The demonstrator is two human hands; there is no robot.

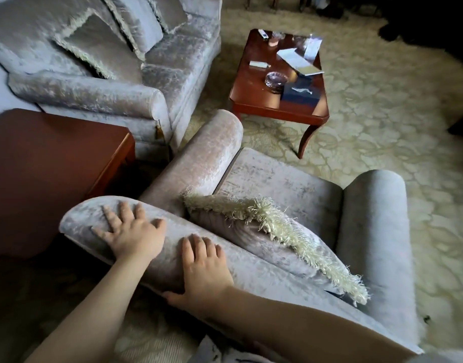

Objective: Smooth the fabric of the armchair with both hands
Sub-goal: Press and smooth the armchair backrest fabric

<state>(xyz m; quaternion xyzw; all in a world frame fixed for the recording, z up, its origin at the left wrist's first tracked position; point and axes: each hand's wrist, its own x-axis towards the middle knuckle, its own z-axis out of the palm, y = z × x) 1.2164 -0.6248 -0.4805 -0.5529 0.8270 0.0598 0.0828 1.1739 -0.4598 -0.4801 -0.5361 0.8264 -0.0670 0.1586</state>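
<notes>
the armchair (282,184) stands low in the middle of the view, seen from behind and above, with its seat facing away toward the coffee table (254,100). both hands lie on the rolled top of its backrest (264,281), toward the left end.

the left hand (133,234) rests flat on the velvet, palm down. its fingers (111,214) are straight and spread wide, pointing toward the rounded left end of the roll, and the fabric lies right under them. the right hand (205,268) sits just beside it, apart from it by a strip of bare fabric. its fingers (199,244) are straight and close together, laid over the crest of the roll and pointing toward the seat, while the thumb reaches down the rear face of the backrest. neither hand grips or pinches the cloth; both only press on it.

a fringed cushion (251,242) leans against the front of the backrest, just beyond the right fingertips but not touching them. a sofa (94,90) stands upper left, a dark side table (41,166) at left, all on a pale patterned carpet (382,132).
</notes>
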